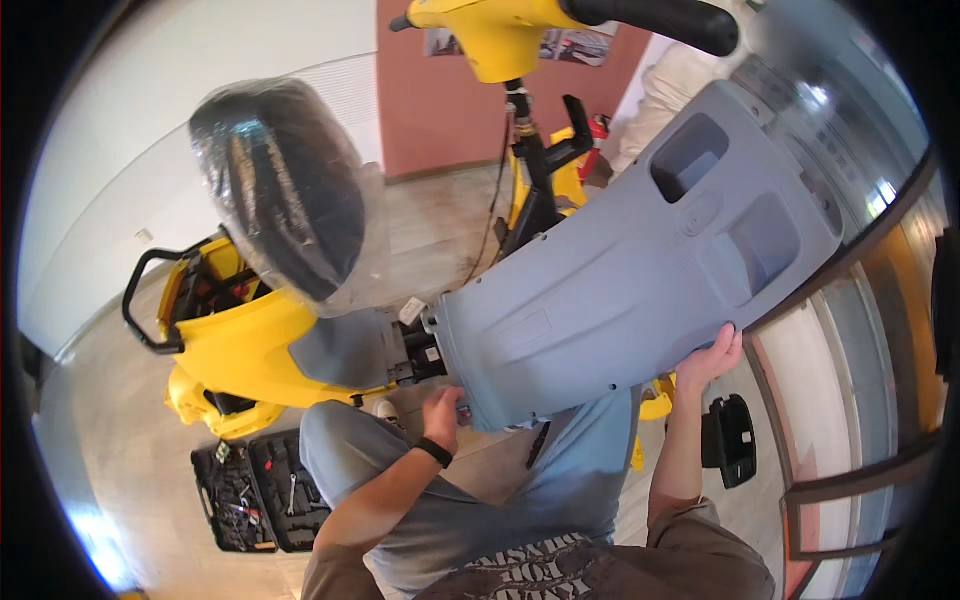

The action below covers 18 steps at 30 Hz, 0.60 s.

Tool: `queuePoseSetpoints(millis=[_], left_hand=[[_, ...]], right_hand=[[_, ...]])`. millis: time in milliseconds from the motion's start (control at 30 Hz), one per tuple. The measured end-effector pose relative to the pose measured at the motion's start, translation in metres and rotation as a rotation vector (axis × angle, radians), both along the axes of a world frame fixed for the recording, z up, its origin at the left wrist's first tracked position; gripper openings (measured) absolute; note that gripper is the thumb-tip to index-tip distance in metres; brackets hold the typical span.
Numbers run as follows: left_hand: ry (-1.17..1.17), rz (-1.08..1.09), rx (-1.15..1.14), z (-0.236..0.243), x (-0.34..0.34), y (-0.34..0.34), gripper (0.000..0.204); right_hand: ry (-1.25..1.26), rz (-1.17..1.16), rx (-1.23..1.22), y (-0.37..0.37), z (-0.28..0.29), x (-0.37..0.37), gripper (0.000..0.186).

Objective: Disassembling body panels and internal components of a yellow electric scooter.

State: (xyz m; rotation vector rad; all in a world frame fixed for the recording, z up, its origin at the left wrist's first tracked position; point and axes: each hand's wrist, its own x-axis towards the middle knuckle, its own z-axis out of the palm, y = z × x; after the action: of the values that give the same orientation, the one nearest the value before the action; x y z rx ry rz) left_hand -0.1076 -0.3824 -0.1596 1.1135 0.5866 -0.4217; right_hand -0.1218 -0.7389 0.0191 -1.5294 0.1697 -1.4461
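Note:
A long grey scooter inner leg shield panel (570, 310) with two storage pockets lies slantwise in front of me, off its frame. My left hand (442, 418) is closed on its narrow lower-left end; part of the fingers is hidden behind the edge. Along the near edge, toward the pocketed end, my right hand (712, 358) grips it, thumb on the edge and fingers out of sight underneath. Behind the panel stands the yellow scooter (250, 340), its black steering column (540, 180) bare of covers.
The scooter's seat (290, 190), wrapped in clear plastic, rises at left. A yellow handlebar cover with a black grip (660, 22) is overhead. An opened black toolbox (262, 490) lies on the floor. A black plastic part (735, 440) sits at right, near a brown-framed structure (850, 490).

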Motion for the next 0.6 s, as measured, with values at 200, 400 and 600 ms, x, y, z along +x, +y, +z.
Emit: queuePoseSetpoints(millis=[200, 400, 600], left_hand=[[-0.293, 0.021, -0.192, 0.038, 0.025, 0.005, 0.017], [-0.477, -0.041, -0.281, 0.073, 0.037, -0.029, 0.045], [-0.566, -0.165, -0.415, 0.130, 0.033, -0.099, 0.047]], right_hand=[[-0.035, -0.095, 0.230, -0.015, -0.007, -0.016, 0.032], [-0.126, -0.233, 0.280, -0.037, -0.009, -0.031, 0.026], [-0.250, -0.383, 0.260, -0.088, 0.058, -0.087, 0.021]])
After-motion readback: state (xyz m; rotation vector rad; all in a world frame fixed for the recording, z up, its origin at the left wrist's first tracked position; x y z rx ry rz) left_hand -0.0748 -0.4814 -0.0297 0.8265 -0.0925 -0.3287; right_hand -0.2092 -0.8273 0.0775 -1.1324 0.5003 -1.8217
